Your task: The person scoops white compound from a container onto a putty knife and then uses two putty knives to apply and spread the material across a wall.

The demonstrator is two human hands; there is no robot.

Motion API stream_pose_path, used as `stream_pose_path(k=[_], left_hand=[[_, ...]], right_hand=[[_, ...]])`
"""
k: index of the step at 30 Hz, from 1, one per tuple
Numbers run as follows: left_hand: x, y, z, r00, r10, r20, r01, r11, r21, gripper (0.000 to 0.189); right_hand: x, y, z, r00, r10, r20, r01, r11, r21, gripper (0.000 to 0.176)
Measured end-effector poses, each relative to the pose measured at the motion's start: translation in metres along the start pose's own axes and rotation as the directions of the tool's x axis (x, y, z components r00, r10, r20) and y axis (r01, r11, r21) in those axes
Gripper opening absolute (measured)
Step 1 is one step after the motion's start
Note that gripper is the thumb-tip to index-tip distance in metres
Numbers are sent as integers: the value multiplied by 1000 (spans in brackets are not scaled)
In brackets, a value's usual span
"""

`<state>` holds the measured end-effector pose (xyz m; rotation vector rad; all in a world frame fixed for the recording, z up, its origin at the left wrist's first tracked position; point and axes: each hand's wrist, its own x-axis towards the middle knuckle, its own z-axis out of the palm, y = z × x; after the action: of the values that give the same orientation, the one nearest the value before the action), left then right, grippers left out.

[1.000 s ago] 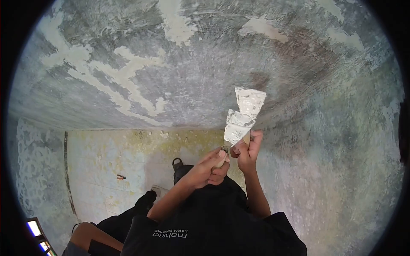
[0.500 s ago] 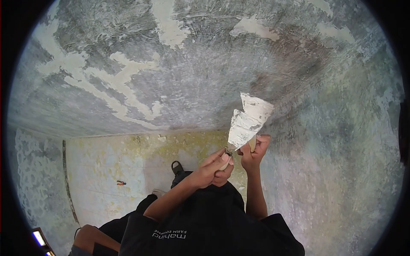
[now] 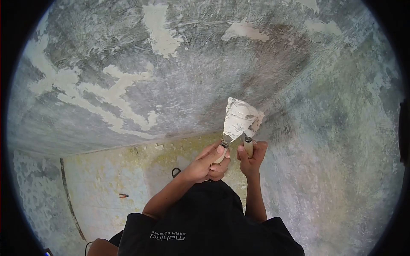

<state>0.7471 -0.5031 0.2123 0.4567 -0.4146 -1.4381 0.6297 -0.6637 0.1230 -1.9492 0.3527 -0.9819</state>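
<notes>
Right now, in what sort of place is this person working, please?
Probably a room under repair or redecoration. The grey wall bears irregular pale patches, the floor has yellowish stains, and the left hand holds a white-smeared scraper, the right hand a second scraper.

Scrapers [image 3: 236, 121] wht-smeared w/ cream handles [image 3: 249, 148]; wall [image 3: 192, 85] mottled gry; shirt [image 3: 213, 217] blk.

From the left scraper [image 3: 235, 123], the right scraper [image 3: 249, 148] is rightward, partly behind; the front wall [image 3: 192, 89] lies beyond, the side wall [image 3: 333, 153] farther right, the floor [image 3: 106, 170] below.
</notes>
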Motion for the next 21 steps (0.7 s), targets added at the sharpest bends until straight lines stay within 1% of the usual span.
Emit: stream_pose_path(k=[2, 5, 6, 8, 11, 12, 15, 16, 17, 18, 20, 21], left_hand=[[-1, 4, -1, 1000, 12, -5, -12, 1000, 5, 29], [-3, 15, -3, 999, 39, -6, -39, 999, 27, 31], [-4, 18, -3, 999, 47, -5, -47, 998, 38, 31], [-6, 19, -5, 997, 76, 1, -76, 996, 55, 31], [-13, 19, -9, 994, 105, 7, -106, 988, 112, 31], [-16, 19, -12, 994, 111, 8, -111, 984, 136, 31], [-22, 19, -20, 999, 40, 17, -43, 983, 178, 30], [-23, 18, -20, 1000, 21, 18, -24, 980, 197, 30], [-24, 16, -23, 999, -32, 11, 30, 985, 171, 28], [-22, 16, -21, 999, -48, 19, 43, 984, 174, 27], [-20, 12, -13, 997, -78, 25, 73, 983, 171, 25], [-20, 9, -13, 995, -100, 20, 96, 985, 142, 25]], right_hand=[[-6, 1, 1, 1000, 23, 6, -23, 1000, 12, 38], [-13, 3, 3, 999, 27, 22, -26, 999, -33, 38], [-12, -4, 5, 996, 91, 19, -92, 991, 94, 37], [-6, -21, 9, 977, 208, 34, -207, 916, 342, 35], [6, -30, 5, 970, 237, 44, -212, 748, 629, 29], [11, -34, 3, 964, 263, 42, -226, 722, 654, 27], [23, -45, -7, 943, 328, 48, -262, 650, 713, 23], [26, -48, -7, 939, 340, 39, -269, 662, 699, 24], [28, -51, -7, 934, 355, 33, -280, 673, 685, 24], [30, -53, -7, 929, 368, 29, -292, 684, 668, 24], [32, -56, -3, 942, 336, 14, -275, 746, 606, 27], [32, -57, 0, 948, 320, 10, -267, 774, 574, 28]])
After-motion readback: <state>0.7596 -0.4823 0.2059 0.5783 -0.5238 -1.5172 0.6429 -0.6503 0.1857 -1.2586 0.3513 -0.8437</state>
